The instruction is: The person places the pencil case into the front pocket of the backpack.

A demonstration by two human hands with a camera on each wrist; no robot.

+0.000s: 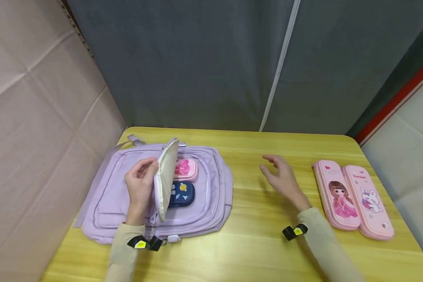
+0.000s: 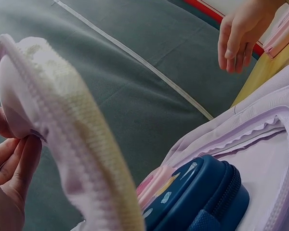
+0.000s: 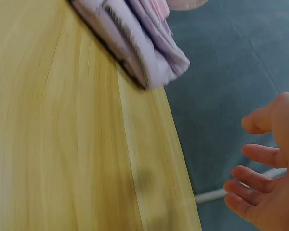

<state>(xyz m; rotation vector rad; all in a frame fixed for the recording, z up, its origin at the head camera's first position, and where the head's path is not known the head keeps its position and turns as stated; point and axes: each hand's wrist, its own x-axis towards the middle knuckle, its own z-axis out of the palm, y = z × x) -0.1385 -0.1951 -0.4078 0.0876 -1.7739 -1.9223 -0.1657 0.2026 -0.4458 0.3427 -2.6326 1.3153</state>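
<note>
A lilac backpack (image 1: 109, 184) lies flat at the left of the table. My left hand (image 1: 140, 186) pinches the edge of its front pocket flap (image 1: 167, 176) and holds it up, pale lining showing. Inside the pocket are a dark blue case (image 1: 183, 194) with a planet picture and a pink case (image 1: 187, 169), both partly hidden by the flap. In the left wrist view the blue case (image 2: 207, 192) shows its zipper. My right hand (image 1: 282, 178) hovers over the table right of the backpack, fingers loosely bent, holding nothing.
Two pink pencil cases lie side by side at the table's right: one with a doll picture (image 1: 338, 197), one with a rabbit (image 1: 369, 203). A dark grey curtain (image 1: 197, 70) hangs behind the yellow wooden table (image 1: 239, 250). Pale cloth walls flank both sides.
</note>
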